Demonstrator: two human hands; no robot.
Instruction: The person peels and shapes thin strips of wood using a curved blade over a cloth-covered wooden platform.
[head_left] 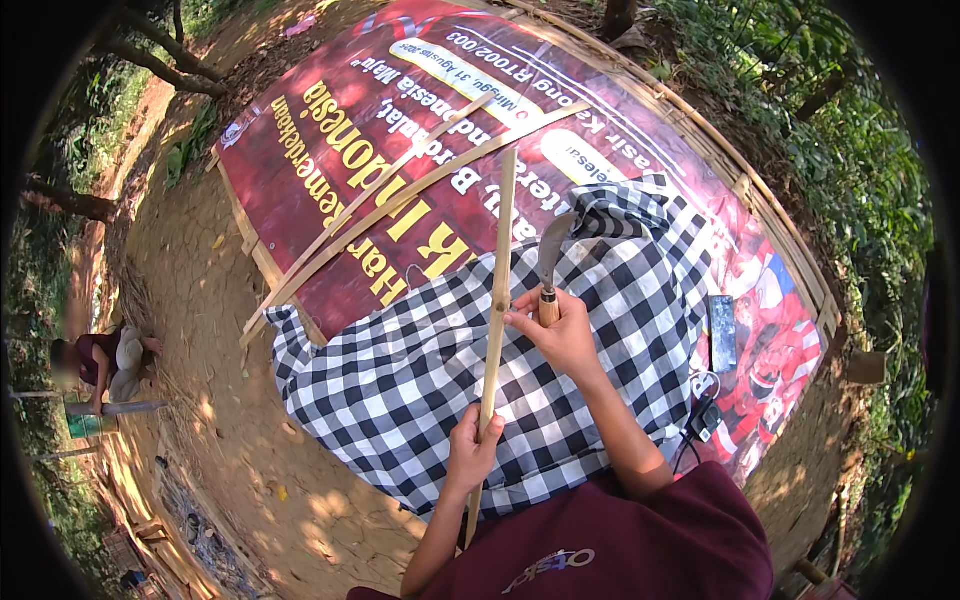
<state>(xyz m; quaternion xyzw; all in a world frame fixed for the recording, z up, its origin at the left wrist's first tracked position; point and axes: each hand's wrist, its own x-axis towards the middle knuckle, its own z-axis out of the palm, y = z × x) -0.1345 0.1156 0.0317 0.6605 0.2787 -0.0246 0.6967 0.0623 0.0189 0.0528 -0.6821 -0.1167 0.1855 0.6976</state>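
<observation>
A long pale bamboo stick (494, 345) stands nearly upright in the view in front of me. My left hand (472, 450) is closed around its lower part. My right hand (562, 335) grips the wooden handle of a sickle (550, 255), its curved blade pointing up and away from me. The right thumb and a fingertip touch the stick at a knot. Under both hands spreads a black-and-white checked cloth (400, 385). Part of the sickle's handle is hidden by my fingers.
The cloth lies over a red printed banner (300, 150) on a bamboo frame (755, 200). Two bamboo strips (400, 200) cross the banner. A grey-blue rectangular block (722, 333) and a black device with a cable (705, 420) lie right. Another person (110, 365) crouches far left.
</observation>
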